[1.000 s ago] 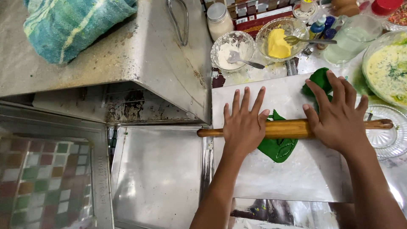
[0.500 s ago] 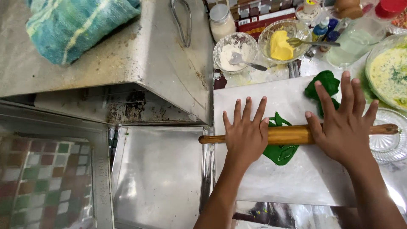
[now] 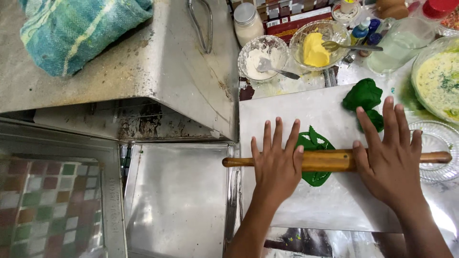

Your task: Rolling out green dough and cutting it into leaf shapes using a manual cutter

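A wooden rolling pin lies across a flattened piece of green dough on a pale board. My left hand presses flat on the pin's left half, fingers spread. My right hand presses flat on its right half. A lump of green dough sits on the board's far right corner, just beyond my right fingertips.
Behind the board stand a bowl of white flour with a spoon, a bowl of yellow butter, a jar and a dish of pale batter. A glass plate lies right. Metal trays and a teal cloth are left.
Both hands and the rolling pin have shifted slightly nearer to me over the flat green dough, and the view has drifted a little.
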